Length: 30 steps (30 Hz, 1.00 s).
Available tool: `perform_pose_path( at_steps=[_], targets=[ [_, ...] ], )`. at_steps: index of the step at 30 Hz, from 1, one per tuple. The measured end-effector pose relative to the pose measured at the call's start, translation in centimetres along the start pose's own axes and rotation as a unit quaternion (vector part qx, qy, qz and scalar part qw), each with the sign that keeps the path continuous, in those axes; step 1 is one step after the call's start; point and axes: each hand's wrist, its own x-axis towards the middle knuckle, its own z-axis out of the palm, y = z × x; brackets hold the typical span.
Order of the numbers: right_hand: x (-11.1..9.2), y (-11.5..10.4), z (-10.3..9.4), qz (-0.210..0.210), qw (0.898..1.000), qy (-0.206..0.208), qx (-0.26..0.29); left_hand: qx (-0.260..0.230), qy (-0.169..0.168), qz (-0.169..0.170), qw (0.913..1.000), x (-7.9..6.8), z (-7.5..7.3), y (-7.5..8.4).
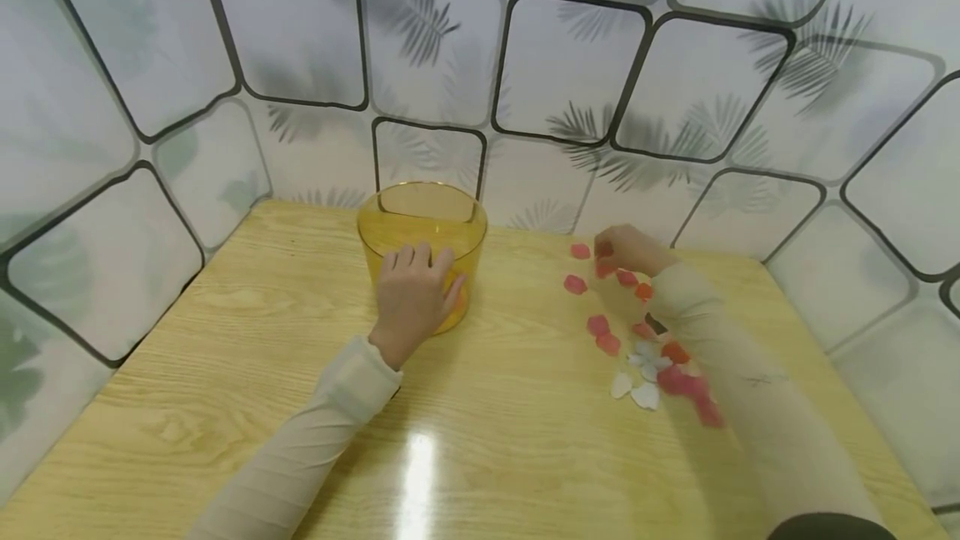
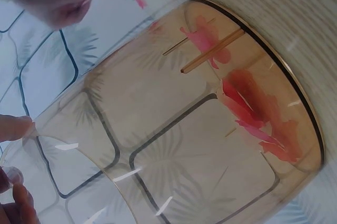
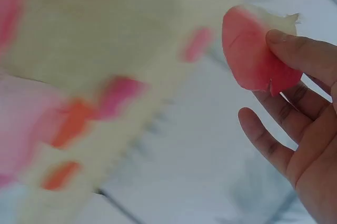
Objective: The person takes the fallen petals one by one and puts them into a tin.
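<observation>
A clear amber plastic container (image 1: 423, 207) stands upright near the back of the table. My left hand (image 1: 411, 294) grips its near rim, with the thumb on the outer wall. In the left wrist view, red and pink petals (image 2: 247, 110) show low inside the container (image 2: 158, 103). Over at the right, my right hand (image 1: 633, 250) is raised near the scattered petals. It pinches a red petal (image 3: 250, 55) with a pale base between thumb and fingers, the other fingers (image 3: 263, 134) spread.
Pink petals (image 1: 575, 284) lie scattered across the right of the wooden table (image 1: 225, 373). White petals (image 1: 645, 395) and darker pink ones (image 1: 682, 382) cluster nearer, beside the right sleeve. A patterned backdrop (image 1: 435, 48) borders the table's back and sides.
</observation>
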Motion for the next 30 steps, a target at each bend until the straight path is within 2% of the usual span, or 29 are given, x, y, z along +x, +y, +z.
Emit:
perform_pose_path(
  at_steps=[5, 12, 15, 21, 25, 30],
  targets=[
    [0.9, -4.0, -4.7, -0.003, 0.999, 0.024, -0.024, 0.004, -0.006, 0.002, 1.0, 0.0, -0.1, -0.1],
    [3.0, -10.1, -10.0, -0.096, 0.991, 0.084, -0.043, 0.001, 0.001, 0.001, 1.0, 0.0, 0.0, 0.0],
    [3.9, -12.7, -11.3, -0.103, 0.989, 0.091, -0.05, -0.002, 0.003, 0.001, 1.0, 0.1, 0.0, 0.0],
    [6.0, -16.9, -12.2, -0.129, 0.987, 0.086, -0.043, -0.001, 0.001, 0.002, 1.0, 0.1, 0.2, 0.0],
    [7.5, -19.1, -11.6, -0.155, 0.983, 0.089, -0.031, -0.004, -0.002, 0.001, 1.0, 0.0, 0.1, 0.0],
    [9.2, -21.4, -10.1, -0.173, 0.982, 0.067, -0.013, 0.0, 0.0, 0.004, 1.0, -0.1, -0.1, -0.2]
  ],
)
